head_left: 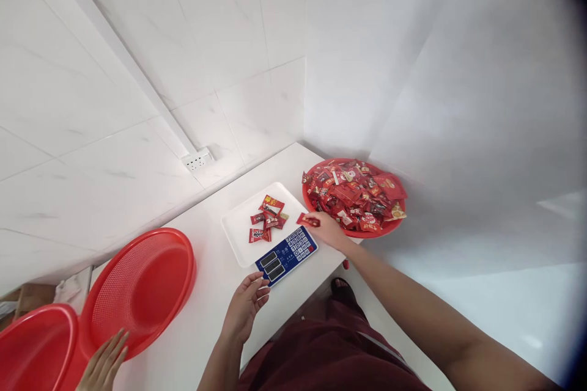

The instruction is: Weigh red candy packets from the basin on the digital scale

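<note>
My right hand (pixel 326 227) is pinched on a small red candy packet (pixel 307 219), held between the red bowl of candy (pixel 389 227) and the white pan of the scale (pixel 238 226). Several red packets (pixel 268 220) lie on that pan. The scale's blue keypad and displays (pixel 287 255) face me. My left hand (pixel 247 306) rests on the table just below the scale's front, fingers loosely curled, holding nothing.
A red mesh basket (pixel 142 287) and a second red bowl (pixel 34 345) stand at the left. Another person's hand (pixel 104 365) touches the basket's rim. A wall socket (pixel 196 160) sits behind the white table (pixel 206 317). White tiled walls enclose the corner.
</note>
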A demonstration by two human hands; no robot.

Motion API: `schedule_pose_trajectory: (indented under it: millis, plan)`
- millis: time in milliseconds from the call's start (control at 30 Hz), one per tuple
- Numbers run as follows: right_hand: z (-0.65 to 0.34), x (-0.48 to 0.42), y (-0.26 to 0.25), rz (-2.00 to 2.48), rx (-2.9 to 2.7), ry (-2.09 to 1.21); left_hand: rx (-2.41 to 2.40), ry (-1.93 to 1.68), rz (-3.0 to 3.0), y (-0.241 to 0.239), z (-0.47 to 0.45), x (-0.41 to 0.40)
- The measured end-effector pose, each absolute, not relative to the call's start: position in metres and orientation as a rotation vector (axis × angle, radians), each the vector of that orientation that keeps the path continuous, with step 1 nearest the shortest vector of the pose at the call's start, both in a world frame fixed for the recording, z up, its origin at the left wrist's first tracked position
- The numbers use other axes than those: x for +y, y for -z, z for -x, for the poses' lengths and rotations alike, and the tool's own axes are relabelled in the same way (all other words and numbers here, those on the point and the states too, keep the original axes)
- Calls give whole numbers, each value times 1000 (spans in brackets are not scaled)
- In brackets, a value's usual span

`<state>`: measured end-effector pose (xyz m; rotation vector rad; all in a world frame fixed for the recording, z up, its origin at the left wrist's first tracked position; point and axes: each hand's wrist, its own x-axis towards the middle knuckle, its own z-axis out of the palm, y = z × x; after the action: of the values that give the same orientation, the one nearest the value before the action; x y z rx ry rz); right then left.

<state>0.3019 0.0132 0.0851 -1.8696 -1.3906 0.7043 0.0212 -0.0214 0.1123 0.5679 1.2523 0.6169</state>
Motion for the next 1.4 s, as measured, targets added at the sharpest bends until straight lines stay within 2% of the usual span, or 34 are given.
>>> schedule_pose_trajectory:
  millis: [233, 733, 1000, 1200, 1400]
  plan:
    - [-242, 57, -91, 1775, -1565, -753, 1273, -654, -553, -113, -10, -26]
    - [-240, 64, -105, 1720, -1292, -892, 1296, -669, -582, -109, -4, -37]
    - [-287, 22, -95, 1142, -474, -1503, 1536, -591, -1457, -103, -21, 17]
    - [-325, -24, -99, 1081, -339, -1527, 1488, -524, -1876, -99, -64, 73]
    - [-330, -43, -100, 1133, -349, -1553, 1453, -316, -2190, -89, -99, 96]
